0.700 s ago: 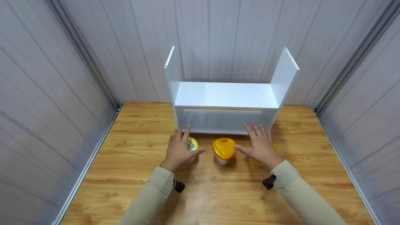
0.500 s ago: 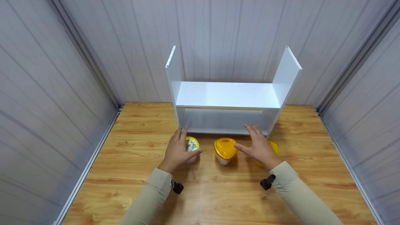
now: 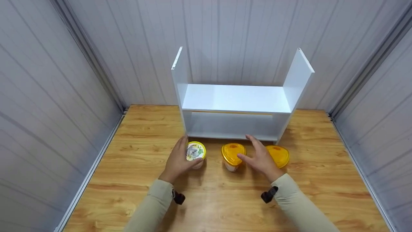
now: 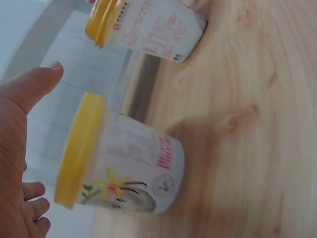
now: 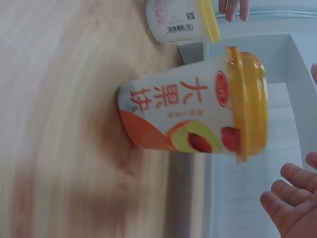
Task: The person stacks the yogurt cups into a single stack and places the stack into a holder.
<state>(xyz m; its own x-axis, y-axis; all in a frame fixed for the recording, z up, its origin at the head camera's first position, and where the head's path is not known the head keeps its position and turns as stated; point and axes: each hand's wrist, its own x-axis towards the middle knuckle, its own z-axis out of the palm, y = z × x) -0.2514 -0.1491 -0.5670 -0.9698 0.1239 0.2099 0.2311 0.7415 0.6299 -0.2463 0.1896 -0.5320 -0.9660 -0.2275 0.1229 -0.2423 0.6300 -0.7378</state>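
In the head view a white cup with a yellow-rimmed printed lid (image 3: 195,150) stands on the left. My left hand (image 3: 177,160) is just beside it, thumb out in front, fingers spread along its left side. A taller fruit-printed cup (image 5: 183,109) with an orange lid (image 3: 232,153) stands upright in the middle. My right hand (image 3: 259,158) reaches along the right of that cup, the thumb overlapping its lid edge in the head view. Further right, an orange-yellow container (image 3: 280,156) is partly hidden behind this hand. Neither hand is curled round anything.
Behind the cups stands a white two-tier shelf (image 3: 236,98) with upright side panels. The wooden table (image 3: 145,199) is bounded by panelled walls (image 3: 80,80) at the back and both sides. Black cameras (image 3: 178,197) sit on both wrists.
The right hand has moved left and toward the person, uncovering more of the right container. The left hand has drawn back slightly left, exposing more of the left lid. The cups stay standing.
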